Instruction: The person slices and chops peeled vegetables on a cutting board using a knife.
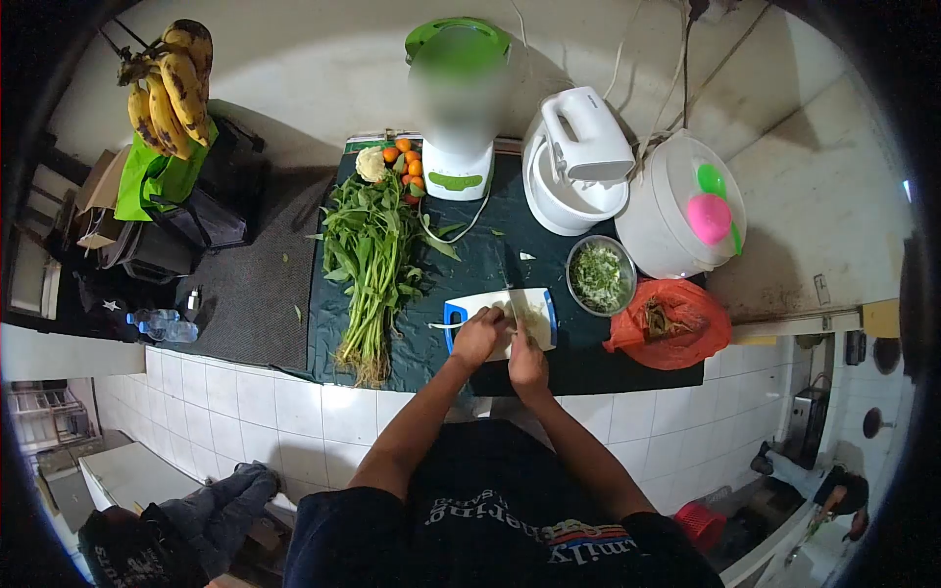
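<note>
A white cutting board with blue ends (497,350) lies near the front edge of the dark table cover. Over its left half, my left hand (479,336) is closed on a pale stalk (446,325) that sticks out to the left. My right hand (528,365) is wrapped round a knife, whose blade (511,284) points away from me, close beside my left fingers. Pale cut pieces (535,318) lie on the board right of the blade. To the right stands a metal bowl (600,276) of chopped greens.
Leafy greens (371,265) lie left of the board. Behind stand a green-and-white appliance (458,162), a white mixer (585,147) and a lidded white container (676,211). An orange-red bag (676,338) sits at the right front. Other people are at the lower left and lower right.
</note>
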Tool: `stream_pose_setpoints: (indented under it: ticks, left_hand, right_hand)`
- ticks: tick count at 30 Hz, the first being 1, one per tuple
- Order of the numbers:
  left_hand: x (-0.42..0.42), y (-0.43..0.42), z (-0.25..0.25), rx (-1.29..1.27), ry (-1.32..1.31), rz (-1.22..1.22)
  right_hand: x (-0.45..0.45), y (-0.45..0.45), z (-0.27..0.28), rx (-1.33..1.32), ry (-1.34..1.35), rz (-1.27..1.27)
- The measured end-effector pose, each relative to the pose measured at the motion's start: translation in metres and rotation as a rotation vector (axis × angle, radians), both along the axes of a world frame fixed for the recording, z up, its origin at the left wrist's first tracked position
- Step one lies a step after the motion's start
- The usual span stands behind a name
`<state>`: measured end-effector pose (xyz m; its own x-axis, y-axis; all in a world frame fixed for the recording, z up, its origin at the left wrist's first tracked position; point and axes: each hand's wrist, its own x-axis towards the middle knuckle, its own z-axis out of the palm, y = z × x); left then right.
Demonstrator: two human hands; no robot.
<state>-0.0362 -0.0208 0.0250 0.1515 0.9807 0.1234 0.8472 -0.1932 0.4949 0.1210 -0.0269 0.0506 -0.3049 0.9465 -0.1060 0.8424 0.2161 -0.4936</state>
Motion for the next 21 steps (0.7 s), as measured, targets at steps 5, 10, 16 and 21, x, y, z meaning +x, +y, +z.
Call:
stream_pose_setpoints:
  ticks: [5, 10, 16, 21]
  left_hand:
    - [-0.001, -0.001, -0.008, 0.058, -0.024, 0.006]
    - [-0.002, -0.002, 0.0, -0.025, -0.025, -0.014]
    - [-0.001, 0.0, 0.0, -0.014, 0.043, -0.003]
    - [-0.003, 0.0, 0.0, -0.053, -0.033, -0.007]
  right_hand:
    - [0.004, 0.005, 0.006, -0.016, 0.068, 0.007]
    - [0.003, -0.004, 0.006, -0.04, 0.064, 0.025]
    - [-0.008, 0.013, -0.003, -0.023, 0.007, 0.019]
    - [-0.001, 0.008, 0.004, -0.034, 0.033, 0.037]
